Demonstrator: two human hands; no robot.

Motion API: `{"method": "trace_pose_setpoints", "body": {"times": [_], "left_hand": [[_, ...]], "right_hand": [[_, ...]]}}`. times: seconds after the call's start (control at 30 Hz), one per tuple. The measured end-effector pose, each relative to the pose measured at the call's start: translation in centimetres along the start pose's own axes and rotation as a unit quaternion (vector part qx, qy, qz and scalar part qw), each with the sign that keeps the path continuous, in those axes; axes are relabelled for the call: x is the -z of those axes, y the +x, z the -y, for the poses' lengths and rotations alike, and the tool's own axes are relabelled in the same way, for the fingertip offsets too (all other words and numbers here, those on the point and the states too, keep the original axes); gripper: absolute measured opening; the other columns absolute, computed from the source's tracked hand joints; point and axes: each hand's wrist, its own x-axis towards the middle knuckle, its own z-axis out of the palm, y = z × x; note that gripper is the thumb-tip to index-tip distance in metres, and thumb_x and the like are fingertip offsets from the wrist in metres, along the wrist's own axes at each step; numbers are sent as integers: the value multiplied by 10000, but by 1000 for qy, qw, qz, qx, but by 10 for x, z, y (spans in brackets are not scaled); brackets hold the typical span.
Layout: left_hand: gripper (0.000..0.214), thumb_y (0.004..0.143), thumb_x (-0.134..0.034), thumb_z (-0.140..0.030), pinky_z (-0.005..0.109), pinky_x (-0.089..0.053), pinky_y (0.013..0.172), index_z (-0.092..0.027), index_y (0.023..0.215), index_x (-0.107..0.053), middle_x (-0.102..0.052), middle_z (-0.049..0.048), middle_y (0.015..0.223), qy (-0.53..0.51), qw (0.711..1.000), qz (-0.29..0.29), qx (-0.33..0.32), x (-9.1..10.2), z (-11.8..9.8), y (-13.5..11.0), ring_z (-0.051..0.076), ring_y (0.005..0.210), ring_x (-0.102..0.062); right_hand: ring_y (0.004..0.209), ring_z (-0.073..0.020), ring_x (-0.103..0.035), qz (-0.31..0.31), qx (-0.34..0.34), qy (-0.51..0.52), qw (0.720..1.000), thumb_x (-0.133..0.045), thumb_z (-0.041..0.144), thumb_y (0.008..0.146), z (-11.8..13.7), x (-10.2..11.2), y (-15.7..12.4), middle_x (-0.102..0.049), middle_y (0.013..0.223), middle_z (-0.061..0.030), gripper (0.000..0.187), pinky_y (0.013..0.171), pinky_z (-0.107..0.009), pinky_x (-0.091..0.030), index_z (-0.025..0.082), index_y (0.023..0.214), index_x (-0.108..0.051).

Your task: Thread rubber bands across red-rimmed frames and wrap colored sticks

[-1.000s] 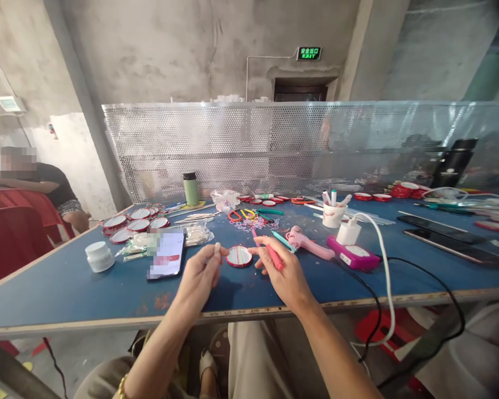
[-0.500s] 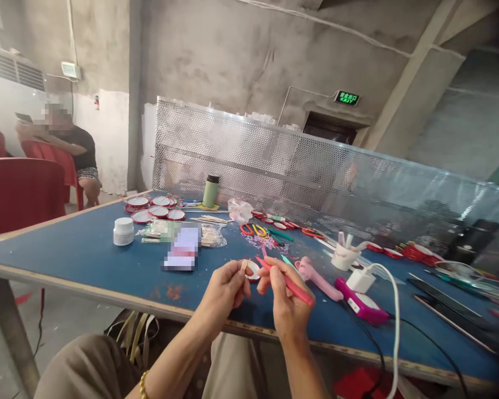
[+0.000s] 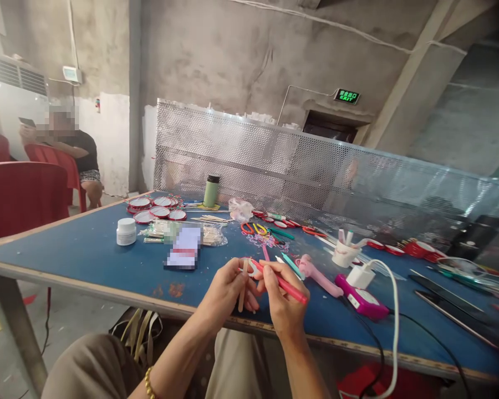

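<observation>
My left hand (image 3: 227, 282) is closed, pinching a flat wooden stick (image 3: 242, 296) that points down toward the table edge. Beside the stick shows a small white round piece (image 3: 253, 270), partly hidden by my fingers; whether stick and piece are joined I cannot tell. A red pen-like tool (image 3: 291, 288) is in the closed fingers of my right hand (image 3: 286, 305), its tip close to the white piece. Just beyond my hands lie a teal pen (image 3: 291, 265), a pink pen (image 3: 265, 252) and a pink tool (image 3: 320, 279) with a thick handle.
The blue table (image 3: 95, 266) carries a white jar (image 3: 126, 231), a phone (image 3: 184, 247), stacked red-rimmed discs (image 3: 159, 212), a green bottle (image 3: 211, 192), and a white cup (image 3: 343, 252). Cables run from a magenta device (image 3: 368, 302). A perforated metal screen (image 3: 249, 155) borders the back. A person sits at left.
The wooden stick now points downward between my hands, clearly in sight. The red tool has turned flatter, its tip moving left to the white piece.
</observation>
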Motion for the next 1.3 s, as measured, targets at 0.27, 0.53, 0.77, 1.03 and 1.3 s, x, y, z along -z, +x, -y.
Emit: {"method": "trace_pose_setpoints", "body": {"times": [0.27, 0.53, 0.77, 1.03, 1.3], "left_hand": [[491, 799, -595, -668, 208, -461, 457, -183, 784, -519, -611, -6, 568, 52, 998, 4, 43, -6, -3, 1, 134, 465, -624], [449, 859, -568, -618, 194, -477, 468, -172, 882, -522, -639, -10, 607, 36, 999, 14, 29, -4, 0, 1, 131, 487, -652], [354, 935, -509, -520, 203, -492, 490, -168, 897, -514, -684, 19, 707, 58, 998, 24, 7, -2, 3, -2, 128, 510, -662], [313, 960, -490, -471, 177, -473, 482, -168, 892, -530, -651, -5, 643, 67, 997, 41, -9, 1, 4, -1, 119, 511, -660], [309, 931, -520, -481, 190, -480, 486, -177, 876, -528, -638, -12, 637, 57, 998, 36, -6, -2, 1, -3, 120, 504, -645]], "right_hand": [[496, -115, -602, 0, -17, 13, 1000, -572, 335, 958, -1, 2, -1, -713, 730, -21, 199, 495, -230, -511, 188, 889, -687], [519, -114, -621, -19, 0, 8, 1000, -585, 321, 950, -1, 1, 1, -701, 703, -3, 199, 522, -217, -522, 190, 833, -679], [445, -91, -576, -35, -14, 29, 999, -581, 295, 949, -1, 0, -2, -666, 637, 21, 231, 456, -200, -483, 188, 748, -618], [440, -81, -570, -25, -9, 35, 999, -573, 286, 963, 0, 1, -3, -655, 636, 30, 220, 459, -197, -477, 187, 772, -620], [439, -86, -577, -20, -2, 27, 999, -562, 287, 968, 3, 1, -2, -656, 632, 27, 237, 461, -201, -482, 189, 758, -613]]}}
